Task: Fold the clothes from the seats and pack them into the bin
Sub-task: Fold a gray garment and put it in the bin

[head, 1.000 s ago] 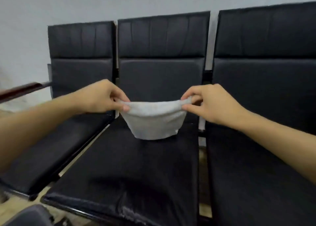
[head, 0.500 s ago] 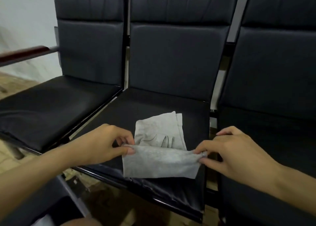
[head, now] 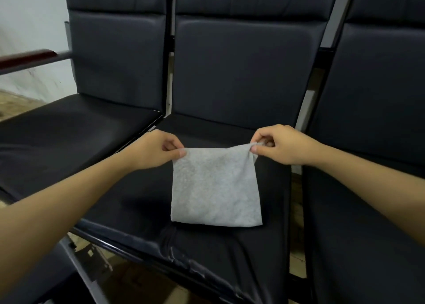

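A small grey cloth (head: 216, 186) lies folded into a near-square on the middle seat (head: 142, 200), its near edge flat and its far edge lifted between the two hands. The left hand (head: 156, 149) pinches the far left corner between thumb and forefinger; the right hand (head: 280, 144) pinches the far right corner, which bunches into a small peak under its fingertips. Holding both far corners at once likely keeps the layers aligned while the fold is squared, or readies the next fold toward the person. How many layers lie underneath cannot be seen, nor what garment this is. The bin is not clearly in view: a dark object (head: 92, 255) below the left forearm, under the seat's front edge, is too dim and cut off to identify.
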The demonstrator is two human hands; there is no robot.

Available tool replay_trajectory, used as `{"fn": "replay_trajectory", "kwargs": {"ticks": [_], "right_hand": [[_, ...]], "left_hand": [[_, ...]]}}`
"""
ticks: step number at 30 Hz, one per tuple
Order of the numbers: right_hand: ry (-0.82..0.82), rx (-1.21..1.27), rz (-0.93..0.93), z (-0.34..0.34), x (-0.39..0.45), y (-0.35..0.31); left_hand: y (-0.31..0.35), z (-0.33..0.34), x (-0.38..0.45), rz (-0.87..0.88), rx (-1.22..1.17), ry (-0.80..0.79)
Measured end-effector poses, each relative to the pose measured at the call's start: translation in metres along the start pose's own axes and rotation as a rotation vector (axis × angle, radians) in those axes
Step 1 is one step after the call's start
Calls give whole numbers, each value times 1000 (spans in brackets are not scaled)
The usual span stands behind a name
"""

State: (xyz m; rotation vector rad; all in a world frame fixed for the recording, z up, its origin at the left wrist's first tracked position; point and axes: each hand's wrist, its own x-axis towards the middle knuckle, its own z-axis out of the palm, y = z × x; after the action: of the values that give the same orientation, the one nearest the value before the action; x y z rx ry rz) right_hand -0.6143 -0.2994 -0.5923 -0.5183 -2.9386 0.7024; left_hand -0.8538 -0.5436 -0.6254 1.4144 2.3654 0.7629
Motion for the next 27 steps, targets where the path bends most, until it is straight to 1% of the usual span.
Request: {"fn": "replay_trajectory", "kwargs": {"ticks": [4, 9, 10, 12, 14, 15, 17, 19, 20, 22, 24, 27], "right_hand": [[-11, 3, 59, 21, 38, 15], [-141, -182, 110, 55, 71, 34], [-143, -245, 110, 60, 73, 35], [-74, -377, 105, 66, 76, 33], [-12, -395, 96, 69, 79, 29], [-34, -383, 106, 70, 81, 27], [-180, -444, 129, 70, 84, 24], [-310, -508, 140, 71, 84, 18], [-325, -520, 127, 71, 82, 14], [-289, -508, 66, 71, 74, 4], [-228, -423, 15, 68, 62, -10], [-140, -309, -56, 58, 44, -40]], "left_hand": [[-30, 22, 39, -101, 48, -12], [-55, 44, 64, -143, 55, 8], [-56, 46, 66, -155, 86, -29], [-61, 50, 69, -203, 147, -168], [-61, 50, 70, -238, 93, -284], [-60, 51, 69, -239, 55, -319], [-54, 57, 67, -215, -2, -341], [-46, 61, 65, -213, -54, -305], [-42, 59, 62, -224, -82, -293], [-38, 48, 52, -243, -136, -293], [-35, 29, 35, -234, -167, -275], [-32, 3, 0, -181, -125, -209]]}}
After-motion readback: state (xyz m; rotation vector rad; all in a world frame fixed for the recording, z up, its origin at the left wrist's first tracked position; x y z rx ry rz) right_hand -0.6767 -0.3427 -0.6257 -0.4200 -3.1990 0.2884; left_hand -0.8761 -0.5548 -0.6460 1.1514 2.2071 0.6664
